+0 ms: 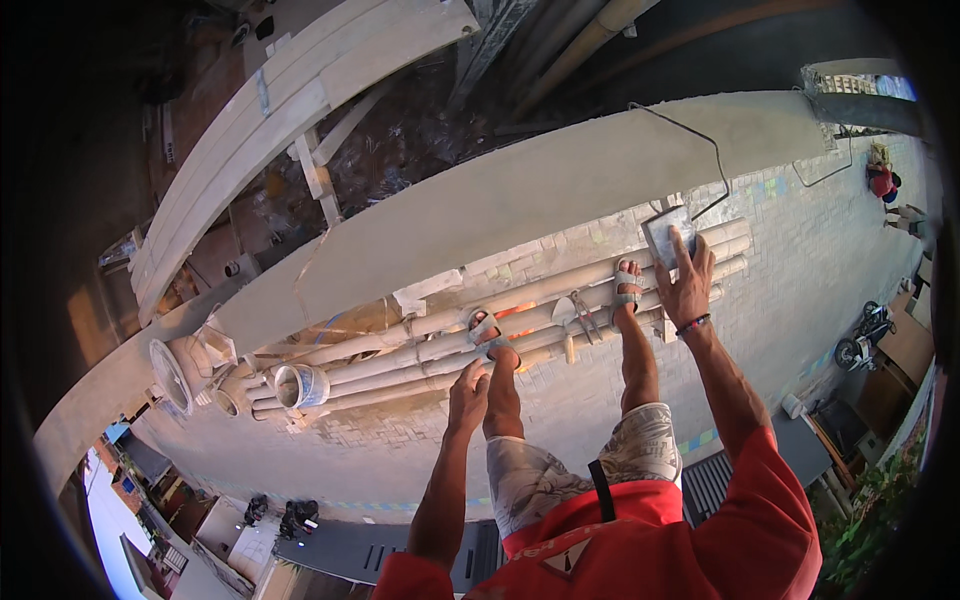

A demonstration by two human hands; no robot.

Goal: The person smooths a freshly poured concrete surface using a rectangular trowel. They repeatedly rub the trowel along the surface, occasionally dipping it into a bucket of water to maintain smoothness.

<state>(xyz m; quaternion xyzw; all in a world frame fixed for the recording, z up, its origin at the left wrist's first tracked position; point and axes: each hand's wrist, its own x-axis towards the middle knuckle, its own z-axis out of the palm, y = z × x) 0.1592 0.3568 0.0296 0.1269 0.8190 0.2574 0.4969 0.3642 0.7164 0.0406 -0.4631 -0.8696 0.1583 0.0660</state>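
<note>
My right hand (pixel 684 288) is closed on a flat grey rectangular block (pixel 660 236) that looks like a plastering float. The block is at the lower edge of a long, smooth grey plastered beam (pixel 500 190); I cannot tell whether it touches. Beside my left shin hangs my left hand (pixel 466 398), fingers loosely bent and apart, with nothing visible in it. My sandalled feet stand on a row of bamboo poles (pixel 400 368). Between them, a trowel (pixel 566 312) with a wooden handle lies on the poles beside another slim metal tool (pixel 586 318).
A white bucket (pixel 312 386) stands left on the poles, near a large round basin (pixel 170 378). A bent metal rod (pixel 716 152) sticks out from the beam. Paving (pixel 760 270) lies well below. A motorcycle (pixel 864 336) and a person in red (pixel 880 182) are far right.
</note>
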